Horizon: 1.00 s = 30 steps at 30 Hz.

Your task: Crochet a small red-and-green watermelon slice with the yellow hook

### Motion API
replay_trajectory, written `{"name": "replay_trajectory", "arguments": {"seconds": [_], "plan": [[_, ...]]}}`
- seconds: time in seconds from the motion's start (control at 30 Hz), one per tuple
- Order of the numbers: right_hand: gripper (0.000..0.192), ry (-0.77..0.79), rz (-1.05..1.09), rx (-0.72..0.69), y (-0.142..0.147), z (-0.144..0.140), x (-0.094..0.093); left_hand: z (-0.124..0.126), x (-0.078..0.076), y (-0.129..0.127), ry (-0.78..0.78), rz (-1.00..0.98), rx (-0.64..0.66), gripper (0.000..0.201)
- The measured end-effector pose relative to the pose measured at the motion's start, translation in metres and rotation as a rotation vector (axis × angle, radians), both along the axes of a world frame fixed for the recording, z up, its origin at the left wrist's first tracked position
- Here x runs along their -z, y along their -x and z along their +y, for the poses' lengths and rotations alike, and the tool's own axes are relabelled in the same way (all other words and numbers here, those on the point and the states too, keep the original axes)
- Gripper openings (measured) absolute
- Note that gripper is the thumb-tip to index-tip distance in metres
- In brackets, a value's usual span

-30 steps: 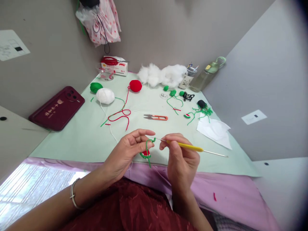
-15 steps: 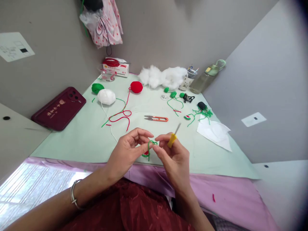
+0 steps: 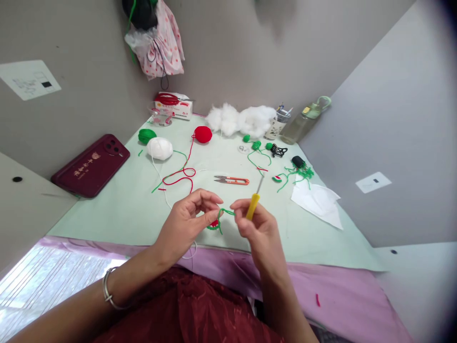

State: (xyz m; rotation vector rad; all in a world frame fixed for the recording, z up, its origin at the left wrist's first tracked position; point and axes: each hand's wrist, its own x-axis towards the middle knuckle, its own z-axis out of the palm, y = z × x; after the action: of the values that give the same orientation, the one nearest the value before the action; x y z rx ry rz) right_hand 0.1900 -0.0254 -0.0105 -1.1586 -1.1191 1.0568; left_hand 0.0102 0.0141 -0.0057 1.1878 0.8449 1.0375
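Observation:
Pinched in my left hand point(image 3: 187, 226) is a small crocheted piece point(image 3: 213, 226), red with a green edge and light flecks; the fingers cover part of it. From its top a strand of green yarn point(image 3: 227, 212) stretches across to my right hand point(image 3: 263, 236), and a loose end hangs down by the piece. My right hand is closed around the yellow handle of a crochet hook point(image 3: 253, 206), its thin metal shaft pointing up and away. The right fingertips meet the green strand. Beyond both hands lie thread snips point(image 3: 231, 180) with an orange handle.
Yarn balls in white point(image 3: 159, 148), green point(image 3: 147, 136) and red point(image 3: 203, 134) sit at the back left, near a dark red phone point(image 3: 91, 166). White stuffing point(image 3: 241, 120), a pen cup point(image 3: 277, 125) and a bottle point(image 3: 303, 121) line the back. White paper point(image 3: 316, 202) lies right.
My right hand has drawn slightly away from the left, and the green yarn loop between them is now pulled out longer. The crochet hook stands more upright.

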Motion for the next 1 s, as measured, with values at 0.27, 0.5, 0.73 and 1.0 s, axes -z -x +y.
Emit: {"name": "replay_trajectory", "arguments": {"seconds": [0.27,0.5,0.73,1.0], "plan": [[0.022,-0.123,-0.162,0.124,-0.003,0.001,-0.004,0.001,-0.003,0.001,-0.018,0.039,0.016,0.01],[0.021,-0.073,0.008,0.269,-0.02,0.003,-0.002,0.006,0.003,0.009,0.055,0.043,-0.019,0.017],[0.023,-0.078,-0.182,0.035,-0.001,0.004,-0.008,0.001,-0.001,0.003,0.046,0.034,0.054,0.015],[0.039,0.101,0.497,-0.124,-0.018,0.013,-0.004,0.005,0.007,0.004,0.113,0.011,0.161,0.019]]}}
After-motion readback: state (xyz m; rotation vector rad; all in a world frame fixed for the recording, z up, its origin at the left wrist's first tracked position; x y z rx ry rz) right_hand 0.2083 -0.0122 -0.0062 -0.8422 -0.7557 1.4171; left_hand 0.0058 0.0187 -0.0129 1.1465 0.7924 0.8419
